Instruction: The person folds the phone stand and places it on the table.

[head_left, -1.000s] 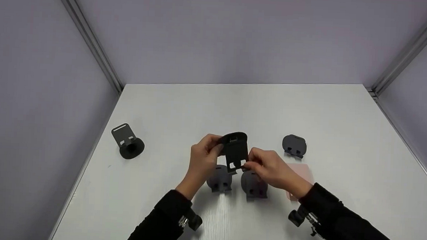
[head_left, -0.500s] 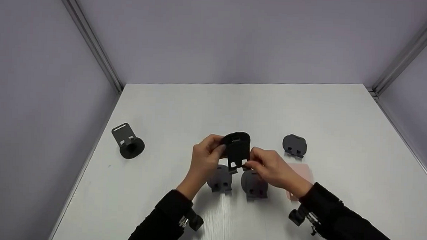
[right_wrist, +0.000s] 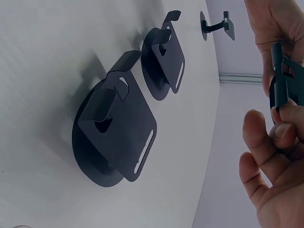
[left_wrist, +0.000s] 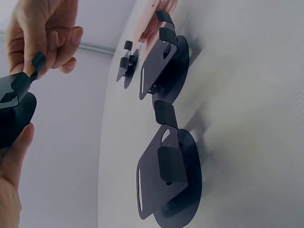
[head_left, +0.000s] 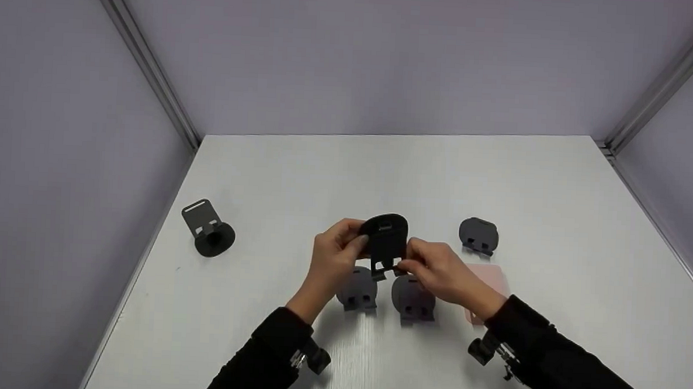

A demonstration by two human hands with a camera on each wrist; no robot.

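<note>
Two hands pinching one black metal bracket with round disc base (head_left: 385, 238) above the white worktop (head_left: 382, 172): left hand (head_left: 332, 258) gripping the disc edge, right hand (head_left: 436, 273) clamping the tabbed end. Lying just beneath: two matching black brackets (head_left: 359, 288).

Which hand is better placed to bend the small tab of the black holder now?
Probably the right hand: its fingertips pinch the tab end of the black holder, while the left hand grips the round base.
</note>
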